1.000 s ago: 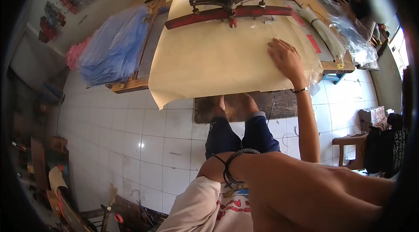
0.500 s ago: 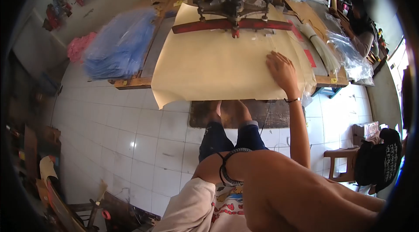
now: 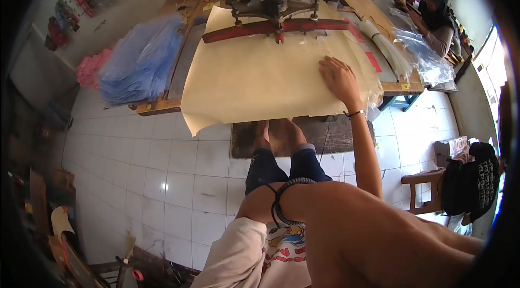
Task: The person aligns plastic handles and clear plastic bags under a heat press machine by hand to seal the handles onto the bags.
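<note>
My right hand (image 3: 340, 79) lies palm down near the right side of a large tan sheet (image 3: 254, 77), with its fingers stretched out. A dark band circles that wrist. The sheet covers the middle of the worktable, its front left corner curling over the near edge. Above its far part sits a machine head with a long red bar (image 3: 276, 29); whether the bar touches the sheet I cannot tell. A bare arm fills the lower part of the view, but my left hand does not show.
Stacked blue plastic sheets (image 3: 142, 63) lie at the table's left, beside a pink bundle (image 3: 93, 69). Clear plastic (image 3: 425, 60) lies at the right, near another person (image 3: 437, 20). A wooden stool (image 3: 422, 182) with a black bag (image 3: 471, 185) stands at right.
The whole view has shifted, so the table and machine appear slightly further left and higher. Relative to the sheet, my right hand stays in about the same place.
</note>
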A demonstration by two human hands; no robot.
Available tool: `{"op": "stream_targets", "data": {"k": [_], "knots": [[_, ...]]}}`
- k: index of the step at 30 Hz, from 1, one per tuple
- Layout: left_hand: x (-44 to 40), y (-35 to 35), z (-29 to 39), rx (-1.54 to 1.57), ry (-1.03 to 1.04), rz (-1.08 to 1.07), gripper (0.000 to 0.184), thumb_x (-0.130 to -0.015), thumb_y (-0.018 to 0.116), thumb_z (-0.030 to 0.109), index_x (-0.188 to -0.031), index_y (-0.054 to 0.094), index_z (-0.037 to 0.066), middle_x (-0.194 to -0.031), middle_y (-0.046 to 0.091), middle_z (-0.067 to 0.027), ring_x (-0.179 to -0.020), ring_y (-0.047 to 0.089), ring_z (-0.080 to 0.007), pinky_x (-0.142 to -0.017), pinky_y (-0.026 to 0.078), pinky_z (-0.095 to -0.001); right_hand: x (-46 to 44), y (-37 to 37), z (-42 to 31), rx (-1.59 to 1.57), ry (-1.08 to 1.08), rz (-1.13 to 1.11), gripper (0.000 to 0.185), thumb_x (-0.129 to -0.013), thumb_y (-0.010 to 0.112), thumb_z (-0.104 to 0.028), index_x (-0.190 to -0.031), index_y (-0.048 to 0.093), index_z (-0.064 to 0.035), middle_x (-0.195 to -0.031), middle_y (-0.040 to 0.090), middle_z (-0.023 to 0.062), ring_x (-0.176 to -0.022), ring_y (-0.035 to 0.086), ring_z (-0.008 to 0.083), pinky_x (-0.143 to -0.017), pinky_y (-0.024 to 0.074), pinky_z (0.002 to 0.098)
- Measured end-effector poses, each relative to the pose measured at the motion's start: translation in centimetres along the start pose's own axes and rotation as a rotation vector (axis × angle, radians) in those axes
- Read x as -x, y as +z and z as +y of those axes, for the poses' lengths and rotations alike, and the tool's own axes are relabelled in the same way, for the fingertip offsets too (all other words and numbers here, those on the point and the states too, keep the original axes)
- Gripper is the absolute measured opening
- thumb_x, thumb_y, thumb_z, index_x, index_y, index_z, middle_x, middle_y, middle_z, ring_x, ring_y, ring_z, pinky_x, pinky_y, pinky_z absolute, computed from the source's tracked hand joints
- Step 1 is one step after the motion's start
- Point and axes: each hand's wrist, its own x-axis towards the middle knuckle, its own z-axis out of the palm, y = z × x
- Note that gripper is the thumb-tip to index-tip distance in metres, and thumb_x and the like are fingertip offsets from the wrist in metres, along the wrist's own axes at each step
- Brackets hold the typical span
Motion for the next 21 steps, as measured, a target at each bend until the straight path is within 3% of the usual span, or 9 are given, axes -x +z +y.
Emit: {"op": "stream_targets", "data": {"k": [7, 9, 11, 12, 13, 15, 17, 19, 21], "knots": [[1.6, -2.1, 2.0, -0.123, -0.051, -0.027, 0.02, -0.104, 0.053, 0.01, -0.119, 0.065, 0.007, -0.094, 0.062, -0.002, -0.085, 0.054, -0.0197, -0.081, 0.046, -0.0326, -0.5, 0.3, -0.2, -0.016, -0.015, 0.039, 0.031, -0.098, 0.059, -0.03, -0.117, 0.073, -0.0101, -0.133, 0.067, 0.0099, -0.13, 0.057, 0.0288, -0.112, 0.0415, 0.0421], [4.0, -4.6, 4.5, -0.296, -0.179, 0.013, 0.02, -0.104, 0.052, 0.01, -0.12, 0.065, 0.007, -0.094, 0.061, -0.0018, -0.085, 0.054, -0.0199, -0.081, 0.046, -0.0327, 0.3, -0.1, -0.2, 0.003, -0.03, 0.068, 0.029, -0.098, 0.059, -0.028, -0.116, 0.073, -0.0098, -0.13, 0.068, 0.0102, -0.128, 0.058, 0.0299, -0.11, 0.0425, 0.0428], [8.4, -6.4, 7.1, -0.541, -0.438, 0.096, 0.02, -0.105, 0.051, 0.009, -0.12, 0.064, 0.007, -0.094, 0.061, -0.0015, -0.085, 0.053, -0.0201, -0.081, 0.045, -0.0327, 1.3, 0.0, -0.9, 0.04, -0.051, 0.127, 0.027, -0.098, 0.059, -0.026, -0.115, 0.073, -0.0095, -0.128, 0.069, 0.0106, -0.125, 0.06, 0.0311, -0.109, 0.0435, 0.0437], [11.7, -7.0, 8.3, -0.707, -0.691, 0.197, 0.022, -0.105, 0.052, 0.009, -0.122, 0.064, 0.008, -0.095, 0.062, -0.0023, -0.082, 0.054, -0.0204, -0.08, 0.046, -0.0329, 2.2, 0.1, -1.2, 0.058, -0.061, 0.17, 0.025, -0.098, 0.059, -0.021, -0.114, 0.073, -0.0085, -0.127, 0.069, 0.0107, -0.123, 0.06, 0.0314, -0.108, 0.0432, 0.0442], [15.6, -7.2, 8.8, -0.874, -0.943, 0.312, 0.024, -0.104, 0.052, 0.009, -0.125, 0.064, 0.009, -0.096, 0.063, -0.0031, -0.08, 0.054, -0.0207, -0.078, 0.046, -0.0332, 3.2, 0.2, -1.8, 0.072, -0.076, 0.224, 0.024, -0.097, 0.06, -0.019, -0.114, 0.072, -0.0078, -0.126, 0.07, 0.0106, -0.123, 0.06, 0.0308, -0.109, 0.0417, 0.044], [25.7, -7.4, 7.8, -1.04, -1.147, 0.664, 0.032, -0.101, 0.061, 0.019, -0.131, 0.063, 0.011, -0.099, 0.067, -0.0061, -0.08, 0.061, -0.0222, -0.079, 0.049, -0.0341, 5.7, 1.1, -3.2, 0.06, -0.046, 0.325, 0.025, -0.095, 0.063, -0.015, -0.117, 0.07, -0.0061, -0.129, 0.067, 0.0106, -0.125, 0.058, 0.0302, -0.112, 0.0367, 0.0448], [35.5, -6.3, 6.8, -1.657, -1.754, 0.57, 0.05, -0.096, 0.066, 0.035, -0.141, 0.057, 0.015, -0.125, 0.064, -0.0166, -0.11, 0.064, -0.0333, -0.094, 0.051, -0.0433, 9.0, 3.4, -3.3, 0.078, -0.016, 0.315, 0.039, -0.092, 0.063, -0.013, -0.131, 0.063, -0.0079, -0.146, 0.054, 0.0143, -0.14, 0.043, 0.0377, -0.119, 0.0263, 0.0553], [42.8, -3.9, 3.1, -1.805, -2.206, 0.762, 0.062, -0.091, 0.066, 0.049, -0.148, 0.052, 0.027, -0.154, 0.039, -0.0275, -0.134, 0.046, -0.0518, -0.107, 0.042, -0.0599, 11.7, 6.4, -4.5, 0.004, 0.023, 0.413, 0.048, -0.091, 0.067, -0.011, -0.137, 0.058, -0.0068, -0.158, 0.037, 0.0226, -0.147, 0.032, 0.0453, -0.121, 0.0239, 0.056], [44.9, -3.3, 2.5, -1.776, -1.879, 1.053, 0.06, -0.092, 0.064, 0.05, -0.148, 0.051, 0.033, -0.161, 0.024, -0.0289, -0.137, 0.036, -0.0592, -0.108, 0.036, -0.0665, 14.7, 8.2, -6.2, -0.219, 0.033, 0.223, 0.05, -0.087, 0.064, -0.005, -0.136, 0.057, -0.003, -0.153, 0.041, 0.028, -0.138, 0.042, 0.0471, -0.113, 0.0363, 0.0529]]}}
